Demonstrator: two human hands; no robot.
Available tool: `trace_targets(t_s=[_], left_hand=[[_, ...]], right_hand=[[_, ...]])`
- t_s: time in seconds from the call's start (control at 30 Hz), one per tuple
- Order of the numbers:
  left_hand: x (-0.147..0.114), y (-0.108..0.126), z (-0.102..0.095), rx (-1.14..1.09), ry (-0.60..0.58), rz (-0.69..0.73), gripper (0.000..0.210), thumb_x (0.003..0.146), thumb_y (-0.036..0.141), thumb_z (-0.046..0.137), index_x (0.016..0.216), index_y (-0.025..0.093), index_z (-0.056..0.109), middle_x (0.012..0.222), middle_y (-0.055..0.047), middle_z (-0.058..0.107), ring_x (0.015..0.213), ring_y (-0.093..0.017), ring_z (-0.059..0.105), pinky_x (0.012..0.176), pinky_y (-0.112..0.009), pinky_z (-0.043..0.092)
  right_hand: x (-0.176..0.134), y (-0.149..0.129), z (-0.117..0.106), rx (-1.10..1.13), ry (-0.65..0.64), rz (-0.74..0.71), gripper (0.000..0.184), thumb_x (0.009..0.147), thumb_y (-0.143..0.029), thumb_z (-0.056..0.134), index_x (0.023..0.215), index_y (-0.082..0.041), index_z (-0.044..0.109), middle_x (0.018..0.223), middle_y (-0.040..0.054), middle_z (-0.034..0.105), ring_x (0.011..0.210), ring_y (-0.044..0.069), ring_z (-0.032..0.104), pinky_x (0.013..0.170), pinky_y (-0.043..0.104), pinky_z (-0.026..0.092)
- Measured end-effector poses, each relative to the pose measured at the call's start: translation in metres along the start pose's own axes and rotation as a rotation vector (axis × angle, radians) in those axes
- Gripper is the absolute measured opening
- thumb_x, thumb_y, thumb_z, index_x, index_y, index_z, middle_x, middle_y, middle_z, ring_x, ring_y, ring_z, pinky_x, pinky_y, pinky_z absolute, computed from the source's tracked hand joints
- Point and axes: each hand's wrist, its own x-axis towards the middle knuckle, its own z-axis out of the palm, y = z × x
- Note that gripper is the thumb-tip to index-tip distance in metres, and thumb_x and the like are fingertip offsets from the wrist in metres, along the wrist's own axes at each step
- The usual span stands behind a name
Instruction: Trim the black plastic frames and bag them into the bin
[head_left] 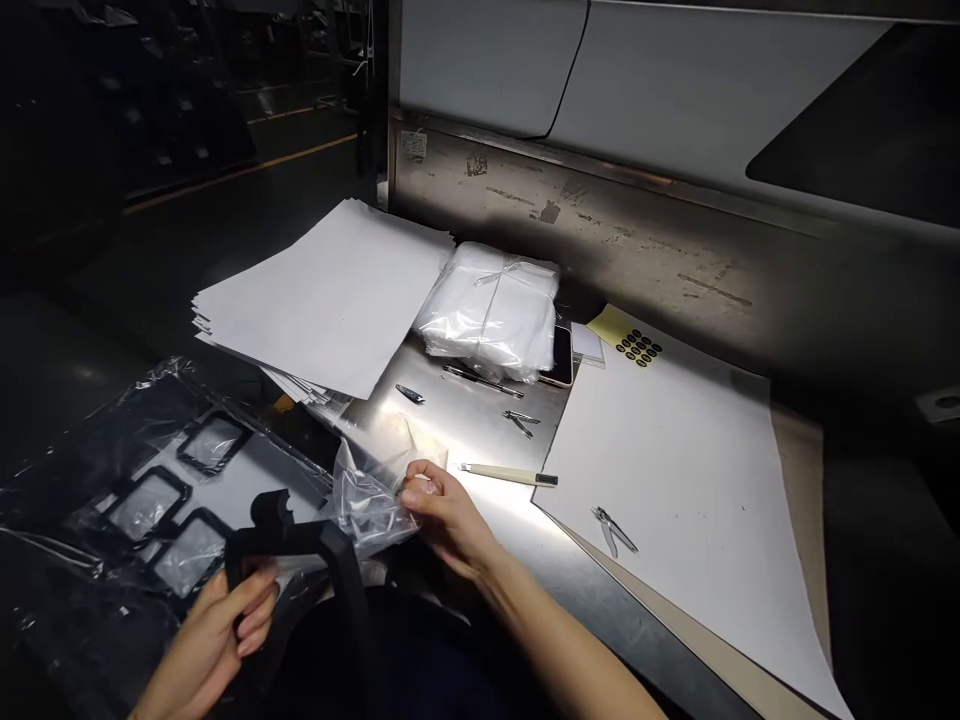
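Observation:
My left hand [238, 612], low at the left, is closed round one side of a black plastic frame [296, 540] with a bent outline. A thin clear plastic bag [367, 505] is pinched between the thumb and fingers of my right hand [450, 515]. The bag's left part reaches behind the black frame; whether the frame is partly inside it, I cannot tell. Several similar black frames [182, 487] lie to the left on dark plastic film [56, 490], with white sheet material under them.
Behind are a white paper stack [322, 290] and a tied bundle of clear bags [495, 305], with a phone [561, 358] beside it. Nippers [519, 422], a beige-handled cutter [510, 474] and a pen [484, 381] lie on the metal table [457, 420]. White paper [675, 450] at right bears other nippers [615, 530].

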Motion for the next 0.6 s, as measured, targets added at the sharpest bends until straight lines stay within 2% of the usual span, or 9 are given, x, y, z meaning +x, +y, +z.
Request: trace_targets(t_s=[0.1, 0.17, 0.23, 0.3, 0.37, 0.4, 0.47, 0.53, 0.6], left_hand=[[-0.008, 0.004, -0.011, 0.056, -0.047, 0.018, 0.022, 0.059, 0.032, 0.069, 0.064, 0.019, 0.052, 0.046, 0.008, 0.037, 0.038, -0.004, 0.029, 0.034, -0.016, 0.023], [-0.015, 0.009, -0.011, 0.137, -0.128, -0.003, 0.037, 0.065, 0.044, 0.059, 0.098, 0.028, 0.053, 0.05, 0.006, 0.044, 0.041, -0.007, 0.033, 0.036, -0.018, 0.026], [-0.019, 0.015, -0.002, 0.309, -0.205, -0.035, 0.056, 0.072, 0.051, 0.046, 0.123, 0.035, 0.03, 0.051, 0.005, 0.048, 0.043, -0.009, 0.035, 0.039, -0.02, 0.028], [-0.017, 0.018, 0.014, 0.531, -0.246, -0.042, 0.065, 0.075, 0.05, 0.04, 0.13, 0.033, 0.01, 0.052, 0.005, 0.05, 0.043, -0.009, 0.036, 0.04, -0.02, 0.029], [-0.007, 0.017, 0.03, 0.683, -0.272, -0.013, 0.069, 0.077, 0.048, 0.039, 0.13, 0.028, 0.0, 0.052, 0.005, 0.05, 0.042, -0.01, 0.037, 0.037, -0.02, 0.03], [0.0, 0.016, 0.036, 0.706, -0.273, -0.002, 0.068, 0.077, 0.047, 0.04, 0.13, 0.026, 0.003, 0.05, 0.006, 0.05, 0.04, -0.009, 0.036, 0.035, -0.019, 0.029], [0.012, 0.011, 0.04, 0.713, -0.266, -0.002, 0.056, 0.076, 0.045, 0.042, 0.123, 0.02, 0.024, 0.046, 0.007, 0.047, 0.037, -0.008, 0.034, 0.032, -0.017, 0.026], [0.02, 0.006, 0.034, 0.692, -0.234, -0.016, 0.038, 0.076, 0.044, 0.042, 0.102, 0.015, 0.045, 0.044, 0.007, 0.042, 0.035, -0.006, 0.03, 0.03, -0.016, 0.023], [0.022, 0.002, 0.022, 0.664, -0.192, -0.027, 0.031, 0.077, 0.044, 0.04, 0.082, 0.015, 0.049, 0.044, 0.007, 0.04, 0.035, -0.005, 0.03, 0.029, -0.015, 0.023]], right_hand=[[0.013, 0.01, 0.007, -0.141, 0.095, -0.062, 0.024, 0.056, -0.031, 0.067, 0.057, -0.014, 0.049, 0.042, -0.0096, 0.032, 0.039, 0.003, 0.023, 0.04, 0.017, 0.019], [0.024, 0.014, 0.012, -0.228, 0.132, -0.099, 0.024, 0.061, -0.034, 0.063, 0.056, -0.014, 0.05, 0.041, -0.0087, 0.036, 0.039, 0.004, 0.026, 0.04, 0.018, 0.019], [0.032, 0.014, 0.018, -0.304, 0.122, -0.122, 0.023, 0.065, -0.034, 0.059, 0.056, -0.015, 0.05, 0.041, -0.0076, 0.041, 0.039, 0.005, 0.03, 0.041, 0.018, 0.022], [0.037, 0.012, 0.029, -0.381, 0.069, -0.13, 0.022, 0.068, -0.034, 0.056, 0.058, -0.015, 0.049, 0.042, -0.0058, 0.047, 0.039, 0.005, 0.034, 0.041, 0.018, 0.024], [0.039, 0.01, 0.039, -0.462, -0.006, -0.132, 0.022, 0.07, -0.034, 0.054, 0.06, -0.015, 0.049, 0.045, -0.0039, 0.052, 0.038, 0.006, 0.035, 0.04, 0.018, 0.026], [0.039, 0.008, 0.043, -0.503, -0.045, -0.136, 0.021, 0.071, -0.034, 0.053, 0.061, -0.016, 0.049, 0.047, -0.0033, 0.054, 0.038, 0.006, 0.036, 0.04, 0.019, 0.027], [0.035, 0.002, 0.044, -0.589, -0.114, -0.159, 0.02, 0.073, -0.034, 0.052, 0.063, -0.016, 0.05, 0.05, -0.0027, 0.055, 0.041, 0.007, 0.04, 0.042, 0.019, 0.03], [0.026, -0.004, 0.037, -0.686, -0.159, -0.198, 0.019, 0.074, -0.034, 0.052, 0.066, -0.016, 0.053, 0.054, -0.0022, 0.056, 0.048, 0.009, 0.046, 0.049, 0.02, 0.035], [0.009, -0.01, 0.022, -0.811, -0.215, -0.229, 0.018, 0.07, -0.034, 0.057, 0.074, -0.017, 0.056, 0.062, -0.0003, 0.058, 0.057, 0.011, 0.05, 0.055, 0.022, 0.037]])
